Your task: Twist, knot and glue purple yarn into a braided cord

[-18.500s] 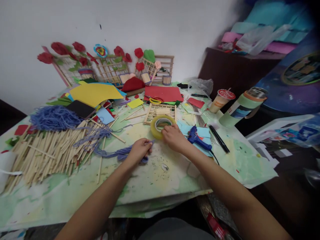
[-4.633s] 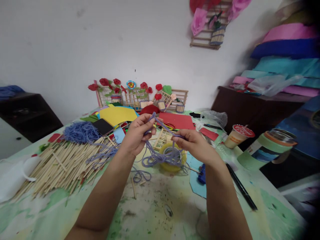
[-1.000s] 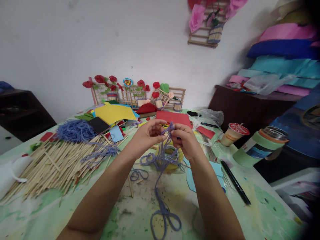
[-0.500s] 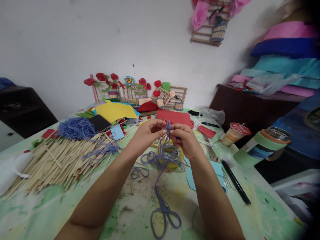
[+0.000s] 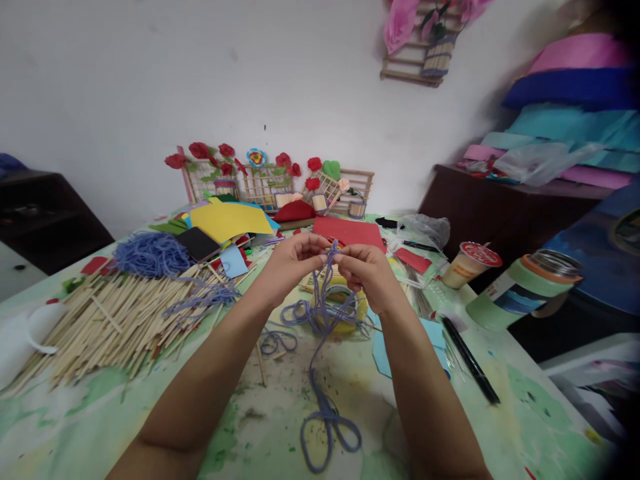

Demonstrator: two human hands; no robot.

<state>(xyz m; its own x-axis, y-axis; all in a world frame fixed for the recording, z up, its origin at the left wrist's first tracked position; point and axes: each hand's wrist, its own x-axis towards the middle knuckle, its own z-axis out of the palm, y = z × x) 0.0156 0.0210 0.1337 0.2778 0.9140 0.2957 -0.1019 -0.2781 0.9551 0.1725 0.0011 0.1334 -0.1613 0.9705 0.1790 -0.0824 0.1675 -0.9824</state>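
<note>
Both hands meet above the middle of the table, pinching a tangled bunch of purple-blue yarn (image 5: 326,293). My left hand (image 5: 295,262) is closed, its thumb and forefinger on the top of the bunch from the left. My right hand (image 5: 367,270) grips the same spot from the right, fingers curled. Strands hang down from the fingertips, and a tail runs toward the front edge, ending in loops on the tabletop. Behind the hanging strands sits a yellow roll of tape (image 5: 345,320), partly covered by yarn.
Thin wooden sticks (image 5: 125,320) are heaped at left, beside a yarn pile (image 5: 151,254). Coloured paper (image 5: 230,222) lies behind. To the right are a black pen (image 5: 470,360), a lidded cup (image 5: 470,265) and a green bottle (image 5: 523,290). Stick frames with paper flowers (image 5: 270,183) lean on the wall.
My hands stay pinched on the yarn and have shifted very slightly, with the right fingers a little straighter. The view has tilted a touch; the table things lie as before.
</note>
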